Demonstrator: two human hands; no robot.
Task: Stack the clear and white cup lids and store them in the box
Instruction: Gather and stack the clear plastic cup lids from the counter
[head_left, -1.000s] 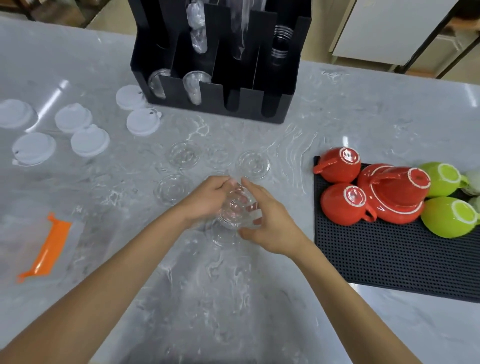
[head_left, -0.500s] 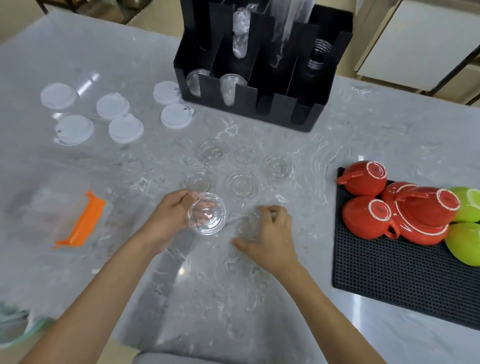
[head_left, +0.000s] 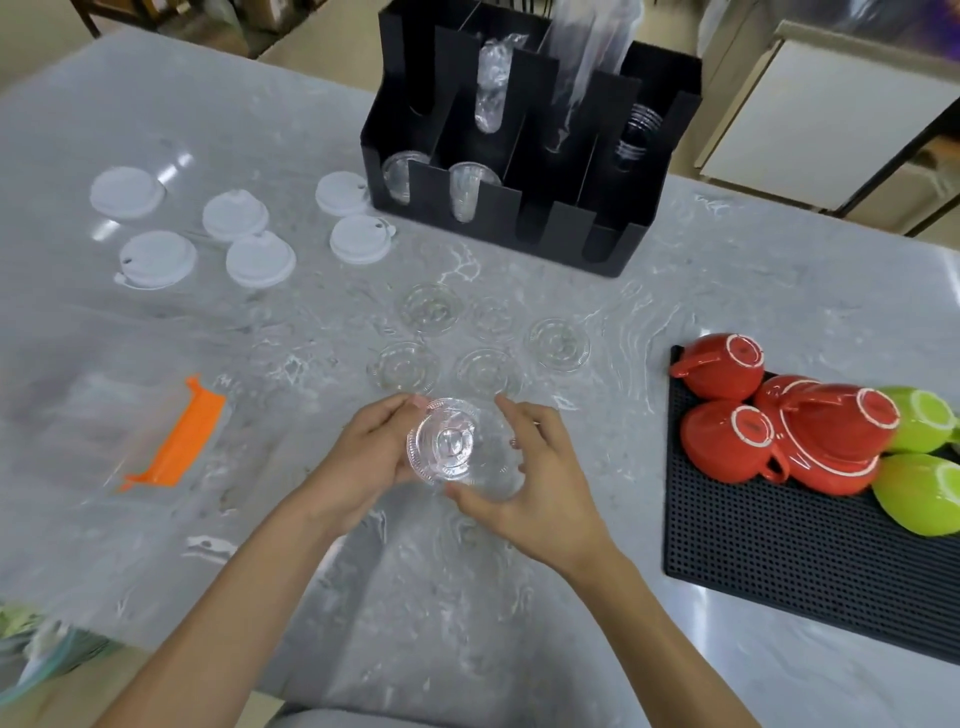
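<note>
My left hand (head_left: 371, 460) grips a clear cup lid (head_left: 445, 441) tilted up above the marble counter. My right hand (head_left: 540, 478) curls round a second clear lid (head_left: 496, 475) just behind and to the right of the first; the two lids overlap. Several more clear lids (head_left: 430, 309) lie flat on the counter beyond my hands. Several white lids (head_left: 260, 260) lie at the far left. The black divided box (head_left: 511, 218) stands at the back, with clear cups and wrapped stacks in its slots.
A black mat (head_left: 779, 530) at the right carries upturned red cups (head_left: 727, 441), a red teapot (head_left: 836, 436) and green cups (head_left: 919, 499). A clear bag with an orange strip (head_left: 182, 436) lies at the left. The counter's front edge runs below my forearms.
My right hand has lifted a clear lid from the counter and brought it up against the lid in my left hand. The view has shifted slightly.
</note>
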